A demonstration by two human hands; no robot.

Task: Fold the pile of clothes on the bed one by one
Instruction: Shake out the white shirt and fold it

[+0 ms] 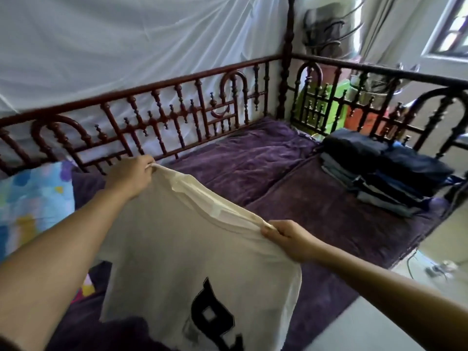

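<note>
Head view. Both forearms reach forward from the lower corners, nearest the lens. Between them I hold a white T-shirt (192, 252) up by its shoulders, above the purple bedspread (316, 219). My left hand (129, 177) pinches one shoulder seam, fingers closed together on the cloth; my right hand (288, 239) clamps the other shoulder the same way. The stretched top edge lets the body hang flat, which I judge prepares it for laying down and folding. A black block print (215, 323) marks the shirt's lower part; it is cut off by the frame edge, and I cannot read it as a word or brand. A stack of folded dark clothes (382, 171) sits well apart at the far right, beside the carved wooden bed rail (162, 115). A patterned pillow (33, 198) lies at left.
</note>
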